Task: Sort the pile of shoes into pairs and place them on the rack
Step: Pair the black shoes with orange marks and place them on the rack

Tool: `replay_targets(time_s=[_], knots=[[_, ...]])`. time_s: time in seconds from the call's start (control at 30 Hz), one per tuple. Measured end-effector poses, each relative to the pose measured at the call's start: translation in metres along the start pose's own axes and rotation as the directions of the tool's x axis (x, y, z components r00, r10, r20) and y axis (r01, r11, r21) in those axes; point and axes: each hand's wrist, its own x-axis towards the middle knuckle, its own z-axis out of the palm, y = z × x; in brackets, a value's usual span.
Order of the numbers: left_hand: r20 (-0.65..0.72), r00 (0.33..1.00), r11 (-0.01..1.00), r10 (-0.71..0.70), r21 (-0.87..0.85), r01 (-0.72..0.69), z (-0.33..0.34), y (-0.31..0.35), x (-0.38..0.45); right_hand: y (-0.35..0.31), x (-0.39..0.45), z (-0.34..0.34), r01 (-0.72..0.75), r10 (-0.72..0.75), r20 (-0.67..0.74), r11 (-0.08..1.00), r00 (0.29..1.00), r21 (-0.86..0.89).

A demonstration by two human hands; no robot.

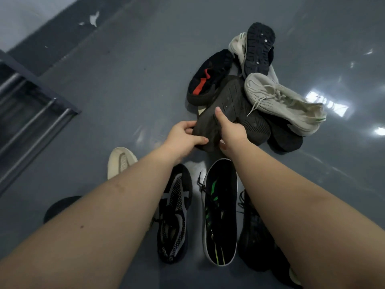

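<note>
Both hands (208,134) grip dark shoe (227,101), sole-up, toe away.

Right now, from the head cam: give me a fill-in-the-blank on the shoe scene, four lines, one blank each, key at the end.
1. Both hands, left hand and right hand, grip one dark shoe turned ____ side up.
2. The black shoe with green stripes lies between the two ____.
3. The black shoe at the pile's left has a ____ lining.
4. The laced shoe on the pile's right is ____ in colour.

Missing words: sole; forearms; red; cream
</note>
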Motion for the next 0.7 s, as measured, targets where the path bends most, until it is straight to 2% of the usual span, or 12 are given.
replay_targets(time_s=[0.13, 0.2, 0.3, 0.33, 0.4, 0.43, 0.5, 0.57, 0.63, 0.7], knots=[[0.037, 0.999, 1.0, -0.015, 0.02, 0.014, -0.012, -0.019, -0.043, 0.016, -0.029, -0.002, -0.107, 0.113, 0.154, 0.993, 0.982, -0.043], [0.052, 0.993, 0.992, -0.107, -0.053, 0.11, -0.025, -0.025, -0.054, 0.027, -0.04, -0.007, -0.145, 0.149, 0.23, 0.989, 0.962, -0.031], [-0.06, 0.951, 0.932, -0.302, -0.23, 0.281, -0.054, -0.031, -0.058, 0.039, -0.056, -0.004, -0.253, 0.224, 0.348, 0.967, 0.91, 0.039], [-0.048, 0.928, 0.903, -0.37, -0.254, 0.347, -0.063, -0.033, -0.058, 0.043, -0.061, 0.0, -0.287, 0.245, 0.386, 0.957, 0.889, 0.052], [0.061, 0.886, 0.843, -0.46, -0.283, 0.457, -0.073, -0.038, -0.057, 0.05, -0.068, 0.012, -0.347, 0.275, 0.502, 0.936, 0.82, 0.055], [0.104, 0.875, 0.815, -0.473, -0.325, 0.48, -0.075, -0.041, -0.056, 0.052, -0.071, 0.018, -0.361, 0.28, 0.563, 0.932, 0.778, 0.036], [0.086, 0.881, 0.785, -0.465, -0.42, 0.455, -0.076, -0.048, -0.051, 0.049, -0.072, 0.027, -0.344, 0.284, 0.628, 0.938, 0.724, -0.028], [0.009, 0.888, 0.779, -0.459, -0.476, 0.408, -0.08, -0.055, -0.048, 0.042, -0.068, 0.034, -0.263, 0.275, 0.619, 0.958, 0.735, -0.113], [-0.055, 0.883, 0.772, -0.465, -0.513, 0.375, -0.087, -0.063, -0.044, 0.039, -0.057, 0.039, -0.15, 0.237, 0.558, 0.969, 0.795, -0.197], [-0.109, 0.889, 0.809, -0.445, -0.476, 0.346, -0.092, -0.064, -0.042, 0.042, -0.048, 0.044, -0.095, 0.218, 0.531, 0.964, 0.819, -0.25]])
